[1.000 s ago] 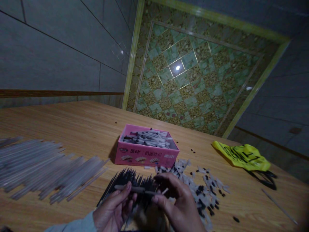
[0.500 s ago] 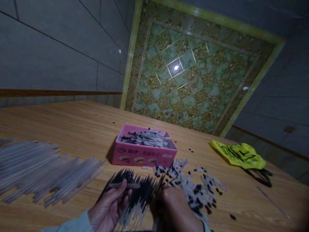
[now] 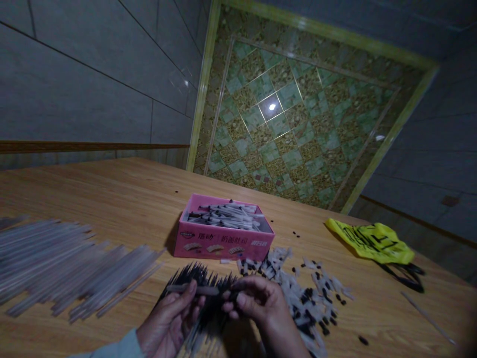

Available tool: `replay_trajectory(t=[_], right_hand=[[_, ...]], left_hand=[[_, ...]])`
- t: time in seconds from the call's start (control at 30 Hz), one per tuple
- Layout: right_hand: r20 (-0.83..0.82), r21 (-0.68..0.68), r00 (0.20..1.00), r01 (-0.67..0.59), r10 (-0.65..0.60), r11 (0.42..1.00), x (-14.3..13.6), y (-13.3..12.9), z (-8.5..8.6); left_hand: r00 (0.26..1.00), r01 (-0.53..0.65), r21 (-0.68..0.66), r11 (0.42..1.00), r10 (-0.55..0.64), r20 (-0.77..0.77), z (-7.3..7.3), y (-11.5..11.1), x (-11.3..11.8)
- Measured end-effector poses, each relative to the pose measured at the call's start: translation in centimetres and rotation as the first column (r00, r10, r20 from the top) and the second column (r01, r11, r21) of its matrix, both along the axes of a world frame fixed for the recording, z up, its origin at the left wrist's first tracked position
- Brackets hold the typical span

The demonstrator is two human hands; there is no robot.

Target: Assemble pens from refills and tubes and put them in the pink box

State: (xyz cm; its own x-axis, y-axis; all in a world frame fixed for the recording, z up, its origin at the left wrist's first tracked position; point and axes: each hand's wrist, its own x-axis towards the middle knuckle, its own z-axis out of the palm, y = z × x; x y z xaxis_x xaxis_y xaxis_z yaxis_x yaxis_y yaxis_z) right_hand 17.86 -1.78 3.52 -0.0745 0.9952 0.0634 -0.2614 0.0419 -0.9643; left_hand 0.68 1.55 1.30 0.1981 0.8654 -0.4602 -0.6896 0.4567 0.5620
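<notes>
Pink box (image 3: 223,246): was set upright on the wooden table (image 3: 122,194) with its top uncovered; it was taken as the dial's centre, with twelve toward the top of the view.
Box contents: black-ended pale tubes (image 3: 231,217) were heaped loosely inside, crossing one another.
Grey tube (image 3: 206,290): was held at seven o'clock, nearly level, above the dark-tipped rods.
Left hand (image 3: 169,315): was also found at seven; the grey tube was pinched between its thumb and fingers, and a pale blue sleeve (image 3: 121,346) was seen at its wrist.
Right hand (image 3: 261,303): was held at five, its fingers bent and drawn together just beside the tube's end; whether anything was gripped there could not be told.
Dark-tipped rods (image 3: 188,273): were laid side by side between six and seven, partly hidden by the hands.
Clear tubes (image 3: 108,278): were spread in a wide row between eight and nine.
Small black and whitish pieces (image 3: 298,288): were scattered around four.
Yellow bag (image 3: 372,241): was left crumpled at three, marked with black lettering, with a black strap (image 3: 406,279) beside its lower edge.
Thin rod (image 3: 428,318): was laid alone between three and four.
Tiled panel (image 3: 268,119): was seen toward one, patterned in green and gold, with a bright spot reflected in it.
</notes>
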Motion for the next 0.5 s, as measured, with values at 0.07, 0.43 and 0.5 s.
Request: replay_trajectory(t=[0.07, 0.43, 0.5], right_hand=[[-0.036, 0.005, 0.999, 0.003, -0.003, 1.0, -0.2, 0.0, -0.2], [-0.265, -0.147, 0.964, -0.049, 0.008, 0.988, -0.8, 0.0, -1.3], [-0.272, -0.148, 0.962, -0.07, 0.027, 0.986, -0.7, 0.0, -1.4]], left_hand=[[1.0, 0.003, 0.003, 1.0, -0.003, -0.007, 0.0, 0.0, 0.0], [0.998, 0.044, 0.05, 0.998, -0.042, -0.041, 0.5, -0.4, 0.0], [0.999, 0.039, 0.046, 0.998, -0.037, -0.038, 0.6, -0.5, 0.0]])
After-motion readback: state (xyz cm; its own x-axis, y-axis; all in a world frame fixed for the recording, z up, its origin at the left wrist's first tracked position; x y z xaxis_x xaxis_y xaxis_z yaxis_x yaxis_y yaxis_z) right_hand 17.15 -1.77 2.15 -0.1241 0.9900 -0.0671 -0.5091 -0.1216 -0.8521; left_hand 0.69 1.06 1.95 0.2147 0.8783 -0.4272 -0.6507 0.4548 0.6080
